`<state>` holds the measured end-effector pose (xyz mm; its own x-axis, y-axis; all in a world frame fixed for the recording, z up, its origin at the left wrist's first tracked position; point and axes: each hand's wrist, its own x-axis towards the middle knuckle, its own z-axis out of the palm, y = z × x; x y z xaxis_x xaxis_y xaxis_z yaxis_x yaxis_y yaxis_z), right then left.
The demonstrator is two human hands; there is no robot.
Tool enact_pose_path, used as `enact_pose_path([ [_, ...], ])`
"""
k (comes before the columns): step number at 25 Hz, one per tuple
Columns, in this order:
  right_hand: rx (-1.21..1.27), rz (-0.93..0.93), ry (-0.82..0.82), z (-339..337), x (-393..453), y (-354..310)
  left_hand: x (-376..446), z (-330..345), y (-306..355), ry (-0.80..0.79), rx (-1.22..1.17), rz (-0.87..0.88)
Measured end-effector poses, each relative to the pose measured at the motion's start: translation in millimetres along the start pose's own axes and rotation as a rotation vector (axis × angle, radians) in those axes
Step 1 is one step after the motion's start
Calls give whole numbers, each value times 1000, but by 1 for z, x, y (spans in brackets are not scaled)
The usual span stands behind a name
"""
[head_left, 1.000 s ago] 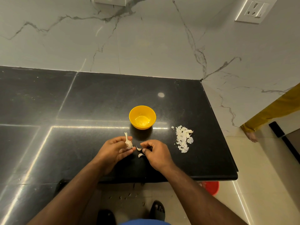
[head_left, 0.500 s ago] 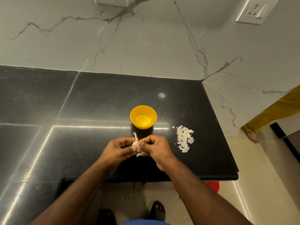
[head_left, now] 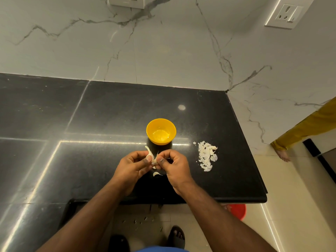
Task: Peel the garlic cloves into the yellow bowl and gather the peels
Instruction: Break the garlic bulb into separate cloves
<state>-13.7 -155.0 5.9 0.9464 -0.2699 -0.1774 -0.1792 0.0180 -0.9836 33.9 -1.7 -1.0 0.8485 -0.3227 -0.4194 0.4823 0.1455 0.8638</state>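
Peeling is under way, judged mid-task. Both hands meet over the front of the black tabletop (head_left: 109, 115), just in front of the yellow bowl (head_left: 161, 131).

Done so far, as far as can be seen: a loose heap of white peels (head_left: 206, 155) lies on the tabletop to the right of the bowl, well apart from the hands. Heap is fairly compact, so some gathering looks already made. Bowl interior shows only a bright yellow glare; cannot tell whether any peeled cloves sit in it.

Left to do, by judgement: finish the clove in hand, drop it in the bowl, deal with the small pale piece (head_left: 157, 174) lying on the tabletop just below the hands (clove or peel, cannot tell), then sweep stray bits to the heap. A few pale flecks show on the floor (head_left: 291, 206) below the tabletop edge; possibly peel.

Garlic clove (head_left: 152, 157) sits between the two hands, raised off the tabletop. Left hand (head_left: 132, 163) curls round it, thumb and forefinger pinching its lower body; its thin stalk pokes up and left past the knuckles. Right hand (head_left: 173, 163) has fingers curled in, thumb tip and fingertip pressed against the clove's right side, seemingly nipping a flap of skin that sticks up between the hands.
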Motion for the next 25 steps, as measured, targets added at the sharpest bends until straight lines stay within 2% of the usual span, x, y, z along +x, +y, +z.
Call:
enact_pose_path([
  [5,1,18,-112,-1,1,-1,0,0,8,-7,-26,-26],
  [7,-18,31,-81,-1,3,0,-1,3,10,12,-31,-46],
  [9,68,73,-35,1,3,-1,-3,5,11,16,-28,-61],
  [15,121,144,-100,-2,4,-2,-10,4,15,-124,43,-82],
  [19,132,137,-118,-2,3,-3,-8,4,15,-71,10,-123],
  [25,65,156,-83,1,6,0,-3,6,17,16,85,-70],
])
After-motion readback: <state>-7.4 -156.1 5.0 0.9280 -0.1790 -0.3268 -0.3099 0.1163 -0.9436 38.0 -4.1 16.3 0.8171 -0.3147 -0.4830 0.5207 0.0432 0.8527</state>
